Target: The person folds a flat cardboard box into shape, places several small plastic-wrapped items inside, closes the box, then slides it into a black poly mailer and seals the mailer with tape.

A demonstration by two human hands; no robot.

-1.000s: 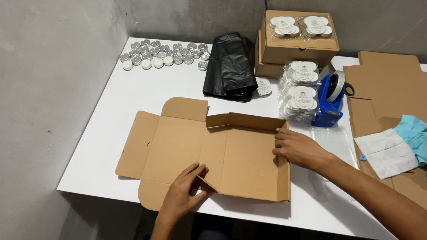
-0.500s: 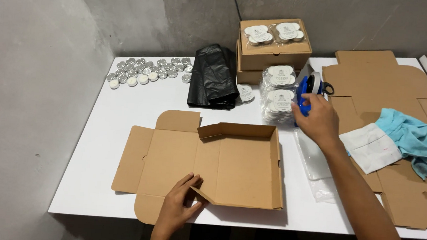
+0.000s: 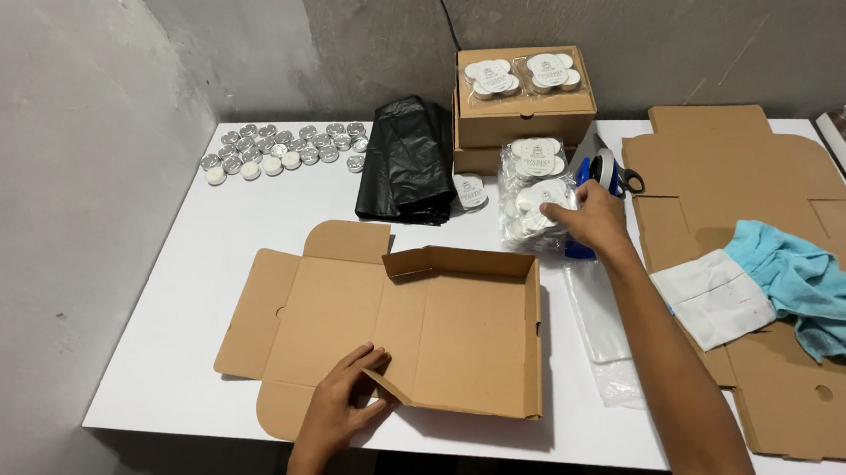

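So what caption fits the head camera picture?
Left hand on a half-folded cardboard box, right hand on wrapped tealight packs.

- A half-folded brown cardboard box (image 3: 417, 326) lies open near the front edge of the surface, flaps spread left.
- 2 closed brown boxes (image 3: 523, 111) stand stacked at the back edge, a clear pack with round white labels (image 3: 522, 76) on top.
- Clear packs with round white labels (image 3: 537, 191) stand just in front of that stack.
- Flat brown cardboard blanks (image 3: 745, 181) cover the right side.
- An empty clear plastic bag (image 3: 600, 324) lies right of the open box.
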